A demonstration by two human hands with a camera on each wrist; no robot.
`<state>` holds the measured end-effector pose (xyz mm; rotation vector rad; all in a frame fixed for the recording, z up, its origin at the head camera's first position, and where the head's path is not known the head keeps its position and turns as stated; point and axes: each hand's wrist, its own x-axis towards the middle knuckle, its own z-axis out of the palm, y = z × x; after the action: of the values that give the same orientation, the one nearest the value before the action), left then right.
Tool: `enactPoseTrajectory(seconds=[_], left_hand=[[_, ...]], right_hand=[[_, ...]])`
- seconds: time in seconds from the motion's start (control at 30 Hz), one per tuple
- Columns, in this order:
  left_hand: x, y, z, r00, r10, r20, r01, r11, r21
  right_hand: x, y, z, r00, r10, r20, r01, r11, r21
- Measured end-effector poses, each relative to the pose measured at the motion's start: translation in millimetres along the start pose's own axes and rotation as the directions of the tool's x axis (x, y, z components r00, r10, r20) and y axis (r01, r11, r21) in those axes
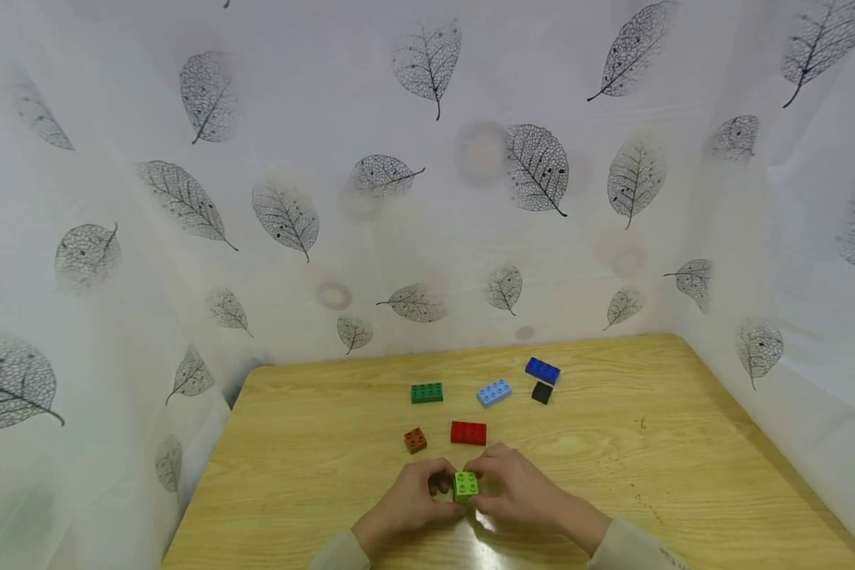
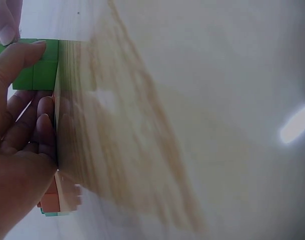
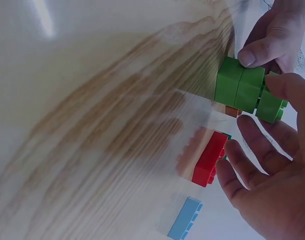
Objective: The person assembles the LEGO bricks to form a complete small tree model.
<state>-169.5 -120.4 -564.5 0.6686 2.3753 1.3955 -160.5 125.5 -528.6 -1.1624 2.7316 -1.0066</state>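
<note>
A light green block [image 1: 466, 484] is pinched between both hands, low on the wooden table [image 1: 684, 475]. It is held by the left hand [image 1: 409, 499] on one side and by the right hand [image 1: 516, 487] on the other — fingers curled round it. Just past the fingertips lie a red block [image 1: 468, 432] and a small brown block [image 1: 415, 439]. Farther off are a dark green block [image 1: 427, 392], a light blue block [image 1: 494, 392], a blue block [image 1: 542, 370] and a black block [image 1: 541, 392] — well apart from the hands.
</note>
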Motion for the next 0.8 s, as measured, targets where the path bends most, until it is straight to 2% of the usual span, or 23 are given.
enactPoseTrajectory(seconds=[0.2, 0.3, 0.5, 0.67, 0.8], left_hand=[[-0.2, -1.3, 0.3, 1.0, 0.011, 0.006, -0.01, 1.0, -0.011], [0.3, -1.7, 0.2, 1.0, 0.007, 0.011, -0.007, 1.0, -0.018], [-2.5, -0.8, -3.2, 0.999, 0.018, 0.03, -0.016, 0.998, -0.056], [-6.4, 3.6, -8.8, 0.996, 0.056, 0.073, -0.047, 0.991, -0.124], [-7.7, 8.3, -9.9, 0.995, 0.061, 0.076, -0.049, 0.987, -0.152]], right_hand=[[3.5, -3.3, -4.3, 0.999, -0.008, 0.047, 0.007, 1.0, 0.02], [5.3, -5.2, -5.9, 0.998, -0.01, 0.065, 0.011, 1.0, -0.005], [6.6, -6.4, -5.0, 0.997, -0.018, 0.07, 0.023, 0.997, -0.08], [6.2, -5.5, -3.4, 0.998, -0.006, 0.062, 0.01, 0.997, -0.077], [5.9, -5.1, -2.2, 0.998, 0.002, 0.055, 0.002, 0.998, -0.063]])
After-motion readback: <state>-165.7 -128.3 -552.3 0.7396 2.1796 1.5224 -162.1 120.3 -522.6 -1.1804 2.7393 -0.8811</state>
